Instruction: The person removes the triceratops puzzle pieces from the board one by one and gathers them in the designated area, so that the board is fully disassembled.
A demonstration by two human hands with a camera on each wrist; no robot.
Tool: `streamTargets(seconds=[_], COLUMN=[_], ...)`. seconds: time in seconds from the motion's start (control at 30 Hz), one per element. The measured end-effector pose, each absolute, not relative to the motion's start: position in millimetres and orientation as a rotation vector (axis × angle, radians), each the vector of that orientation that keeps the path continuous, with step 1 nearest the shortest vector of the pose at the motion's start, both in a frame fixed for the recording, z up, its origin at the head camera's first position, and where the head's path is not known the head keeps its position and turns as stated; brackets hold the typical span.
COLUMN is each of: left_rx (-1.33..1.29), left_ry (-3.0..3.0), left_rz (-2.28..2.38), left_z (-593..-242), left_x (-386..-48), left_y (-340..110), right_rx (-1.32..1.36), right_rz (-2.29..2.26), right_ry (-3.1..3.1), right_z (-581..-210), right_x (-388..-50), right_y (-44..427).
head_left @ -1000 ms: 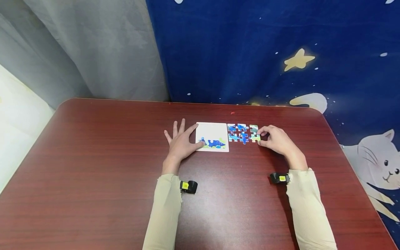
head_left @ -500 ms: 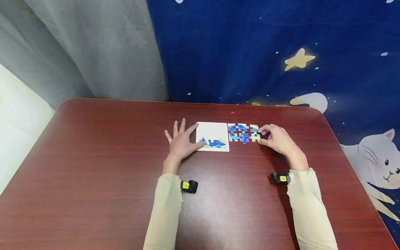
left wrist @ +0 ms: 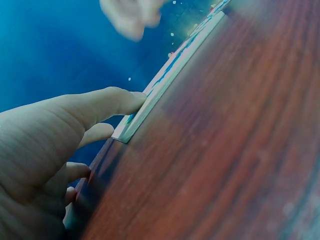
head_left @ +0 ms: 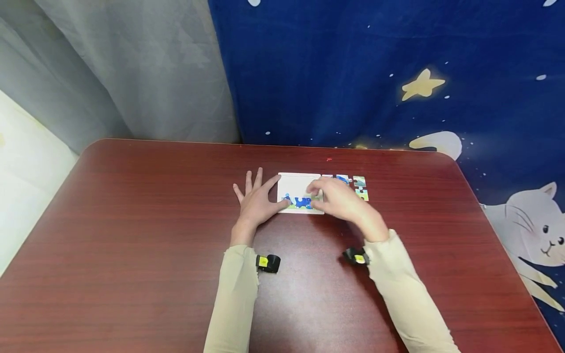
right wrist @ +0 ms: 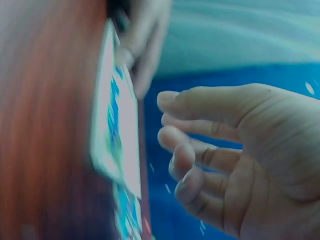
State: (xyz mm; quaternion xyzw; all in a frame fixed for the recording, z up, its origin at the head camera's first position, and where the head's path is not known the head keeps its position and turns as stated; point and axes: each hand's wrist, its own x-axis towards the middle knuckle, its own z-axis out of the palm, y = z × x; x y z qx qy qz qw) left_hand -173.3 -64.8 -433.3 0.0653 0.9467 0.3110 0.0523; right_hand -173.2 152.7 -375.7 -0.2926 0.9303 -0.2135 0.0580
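Note:
A white jigsaw tray (head_left: pixel 295 184) lies on the table, with blue and green puzzle pieces (head_left: pixel 302 202) in its lower row. My left hand (head_left: pixel 257 206) rests at its left side, thumb on the lower left corner and index finger at the upper left; the other fingers spread outward. Over the tray's right part hovers my right hand (head_left: pixel 340 198). In the right wrist view that hand (right wrist: pixel 220 155) has bent fingers, a gap between thumb and index finger, and nothing held. Loose puzzle pieces (head_left: pixel 359 182) lie right of the tray, some hidden by the right hand.
A tiny red scrap (head_left: pixel 328 159) lies near the far edge of the reddish-brown table (head_left: pixel 154 235). Behind the table hang a grey curtain (head_left: pixel 167 73) and a blue patterned curtain (head_left: pixel 309 73).
My right hand has moved left from the rightmost loose pieces to above the tray. The loose pieces still in sight lie as before. My left hand stays in place.

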Motion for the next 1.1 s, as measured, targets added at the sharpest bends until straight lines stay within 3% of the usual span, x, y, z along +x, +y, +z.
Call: streamTargets(seconds=[0.27, 1.1], left_rx=[0.207, 0.203], left_ry=[2.888, 2.893], left_rz=[0.918, 0.94], left_z=[-433, -434], left_x=[-174, -175], left_y=[-64, -66], right_rx=[-0.844, -0.845], right_rz=[-0.528, -0.801], right_ry=[2.771, 2.639], right_z=[-394, -405], right_x=[-176, -183], right_y=[114, 118])
